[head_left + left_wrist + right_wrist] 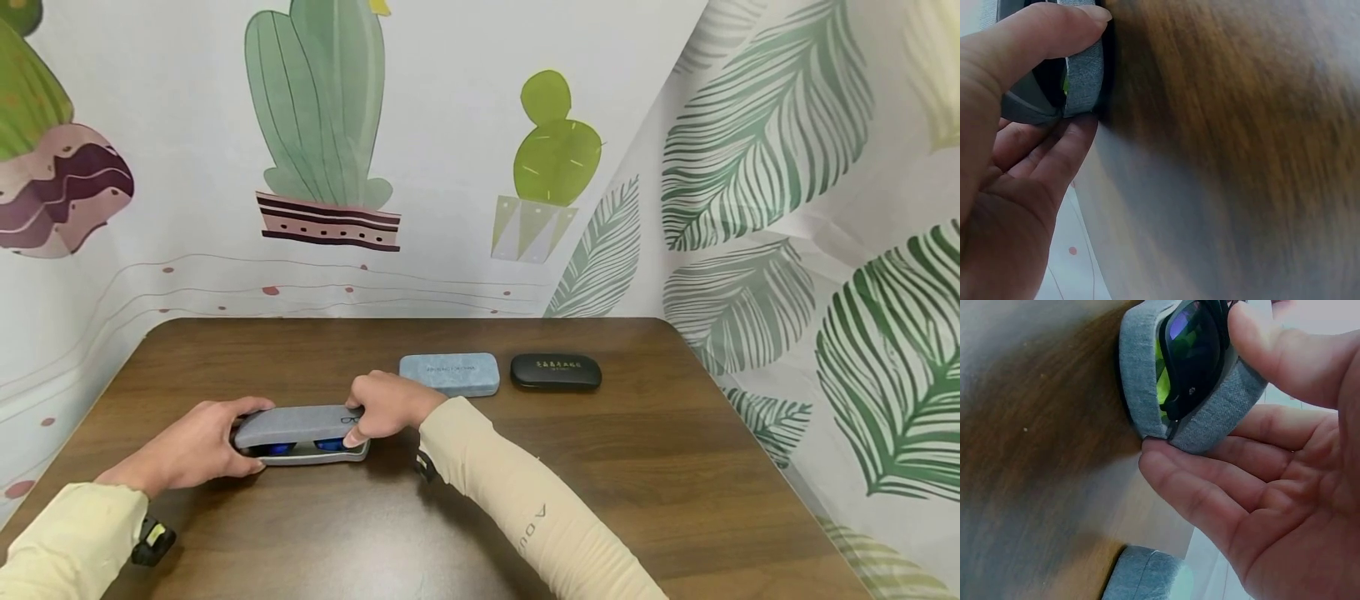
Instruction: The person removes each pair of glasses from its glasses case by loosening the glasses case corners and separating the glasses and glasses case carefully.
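Note:
A grey fabric-covered glasses case point(296, 425) lies on the table with its lid partly raised. Inside it, dark-framed sunglasses point(1194, 356) with bluish lenses show through the gap. My left hand point(191, 443) grips the case's left end; in the left wrist view its thumb point(1054, 31) presses the front of the lower half and the fingers lie behind the end. My right hand point(392, 405) holds the right end, its thumb at the lid's front edge by the glasses and its fingers curled around the end and back. The right hand partly hides that end.
Behind the right hand lies a closed light-blue glasses case point(453, 377). A black glasses case point(557, 373) with gold lettering sits just right of it. The brown wooden table point(637, 467) meets a wall covering printed with cacti and leaves.

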The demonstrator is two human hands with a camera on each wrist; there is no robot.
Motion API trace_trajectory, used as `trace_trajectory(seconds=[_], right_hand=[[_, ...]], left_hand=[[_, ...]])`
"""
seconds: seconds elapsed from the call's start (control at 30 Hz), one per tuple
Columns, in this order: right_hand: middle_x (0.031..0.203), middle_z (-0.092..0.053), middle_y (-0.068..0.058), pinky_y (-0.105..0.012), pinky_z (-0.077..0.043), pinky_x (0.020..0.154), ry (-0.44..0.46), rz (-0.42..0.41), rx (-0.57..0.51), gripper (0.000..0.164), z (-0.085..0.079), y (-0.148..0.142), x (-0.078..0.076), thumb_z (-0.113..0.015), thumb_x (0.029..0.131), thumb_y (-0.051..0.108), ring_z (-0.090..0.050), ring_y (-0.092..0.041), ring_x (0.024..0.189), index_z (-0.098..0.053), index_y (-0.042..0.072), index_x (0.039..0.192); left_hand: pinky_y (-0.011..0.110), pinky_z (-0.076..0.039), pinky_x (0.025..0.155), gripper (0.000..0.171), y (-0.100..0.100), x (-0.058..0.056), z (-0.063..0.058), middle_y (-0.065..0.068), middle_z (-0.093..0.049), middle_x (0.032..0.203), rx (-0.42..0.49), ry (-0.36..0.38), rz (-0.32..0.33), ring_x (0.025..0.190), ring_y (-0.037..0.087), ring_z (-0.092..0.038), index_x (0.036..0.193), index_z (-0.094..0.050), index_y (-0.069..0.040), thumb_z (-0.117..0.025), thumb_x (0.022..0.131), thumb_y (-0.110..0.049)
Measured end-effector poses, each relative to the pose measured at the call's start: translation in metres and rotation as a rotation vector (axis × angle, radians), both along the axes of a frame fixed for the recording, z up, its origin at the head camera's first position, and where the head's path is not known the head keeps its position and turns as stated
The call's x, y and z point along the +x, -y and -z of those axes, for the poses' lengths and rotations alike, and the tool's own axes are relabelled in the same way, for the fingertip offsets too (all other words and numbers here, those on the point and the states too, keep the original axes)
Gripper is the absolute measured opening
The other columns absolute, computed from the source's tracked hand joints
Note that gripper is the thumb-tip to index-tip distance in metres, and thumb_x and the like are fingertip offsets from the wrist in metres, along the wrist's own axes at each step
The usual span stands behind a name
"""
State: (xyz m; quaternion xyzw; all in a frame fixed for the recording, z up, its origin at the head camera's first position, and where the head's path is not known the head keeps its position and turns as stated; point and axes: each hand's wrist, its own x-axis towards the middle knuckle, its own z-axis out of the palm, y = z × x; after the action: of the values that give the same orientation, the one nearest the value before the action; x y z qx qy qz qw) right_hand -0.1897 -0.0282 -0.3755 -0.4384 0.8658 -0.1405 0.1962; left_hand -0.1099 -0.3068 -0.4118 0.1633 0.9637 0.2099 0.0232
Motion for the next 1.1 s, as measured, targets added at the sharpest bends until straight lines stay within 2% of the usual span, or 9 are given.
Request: trace_trajectory(seconds=[0.27,0.37,0.47,0.57,0.63,0.8,0.9,1.0,1.1], right_hand=[[0.060,-0.026,0.010,-0.019,-0.028,0.057,0.074,0.016,0.007,0.042,-0.003,0.000,-0.003,-0.078,0.093,0.027,-0.025,-0.004,0.057,-0.050,0.017,0.065],[0.061,-0.030,0.010,-0.019,-0.030,0.059,0.090,0.015,-0.002,0.032,-0.002,0.000,-0.005,-0.077,0.094,0.027,-0.027,-0.004,0.058,-0.060,0.016,0.070],[0.067,-0.051,0.009,-0.017,-0.036,0.064,0.096,0.020,0.001,0.019,-0.002,-0.001,-0.005,-0.076,0.095,0.029,-0.040,-0.003,0.064,-0.075,0.011,0.087],[0.099,-0.076,0.006,-0.015,-0.046,0.076,0.109,0.039,0.005,0.028,-0.004,-0.002,-0.005,-0.076,0.095,0.030,-0.058,-0.001,0.083,-0.080,0.009,0.113],[0.110,-0.077,0.004,-0.015,-0.046,0.079,0.124,0.048,0.007,0.032,-0.006,-0.002,-0.006,-0.075,0.095,0.030,-0.060,0.000,0.089,-0.079,0.008,0.119],[0.080,-0.061,0.005,-0.019,-0.041,0.070,0.182,0.049,0.013,0.026,-0.008,0.000,-0.010,-0.072,0.098,0.029,-0.048,-0.006,0.074,-0.079,0.005,0.104],[0.106,-0.076,0.005,-0.017,-0.050,0.084,0.211,0.077,0.020,0.032,-0.008,0.000,-0.012,-0.072,0.098,0.031,-0.065,-0.003,0.097,-0.078,0.007,0.119],[0.132,-0.073,-0.002,-0.021,-0.052,0.097,0.246,0.084,0.007,0.039,-0.007,-0.001,-0.014,-0.070,0.099,0.030,-0.066,-0.008,0.120,-0.073,0.007,0.130],[0.121,-0.077,-0.002,-0.019,-0.053,0.090,0.285,0.071,-0.012,0.034,-0.006,-0.002,-0.017,-0.068,0.101,0.028,-0.066,-0.005,0.104,-0.076,0.006,0.125]], left_hand=[[0.024,-0.049,0.072,0.075,0.000,-0.001,0.000,-0.004,-0.071,0.096,-0.001,-0.014,0.000,0.083,0.004,-0.058,0.126,-0.066,-0.009,-0.097,0.063,-0.037],[0.024,-0.049,0.072,0.076,0.000,-0.001,0.001,-0.005,-0.072,0.095,-0.005,-0.036,0.006,0.082,0.003,-0.058,0.125,-0.067,-0.009,-0.097,0.061,-0.038],[0.024,-0.050,0.072,0.077,0.000,-0.002,0.000,-0.005,-0.072,0.093,-0.006,-0.048,0.009,0.081,0.003,-0.058,0.125,-0.068,-0.008,-0.098,0.060,-0.038],[0.024,-0.050,0.072,0.078,0.000,-0.002,0.000,-0.005,-0.072,0.093,-0.009,-0.043,0.007,0.081,0.003,-0.058,0.125,-0.068,-0.008,-0.098,0.060,-0.038],[0.024,-0.050,0.072,0.079,0.000,-0.003,0.000,-0.004,-0.072,0.094,-0.017,-0.034,0.006,0.081,0.004,-0.058,0.126,-0.068,-0.007,-0.098,0.061,-0.039],[0.024,-0.050,0.072,0.082,0.001,-0.004,-0.001,-0.004,-0.073,0.096,-0.023,-0.006,0.004,0.082,0.006,-0.059,0.128,-0.067,-0.007,-0.097,0.061,-0.042],[0.024,-0.050,0.072,0.083,0.001,-0.004,-0.001,-0.005,-0.073,0.095,-0.025,-0.001,0.001,0.082,0.006,-0.059,0.129,-0.068,-0.007,-0.097,0.061,-0.044],[0.025,-0.050,0.072,0.084,0.001,-0.005,-0.003,-0.005,-0.073,0.097,-0.035,0.013,-0.002,0.083,0.007,-0.059,0.129,-0.068,-0.007,-0.097,0.060,-0.045],[0.025,-0.050,0.073,0.085,0.001,-0.007,-0.006,-0.004,-0.074,0.102,-0.037,0.062,-0.011,0.085,0.010,-0.059,0.131,-0.066,-0.006,-0.096,0.062,-0.046]])
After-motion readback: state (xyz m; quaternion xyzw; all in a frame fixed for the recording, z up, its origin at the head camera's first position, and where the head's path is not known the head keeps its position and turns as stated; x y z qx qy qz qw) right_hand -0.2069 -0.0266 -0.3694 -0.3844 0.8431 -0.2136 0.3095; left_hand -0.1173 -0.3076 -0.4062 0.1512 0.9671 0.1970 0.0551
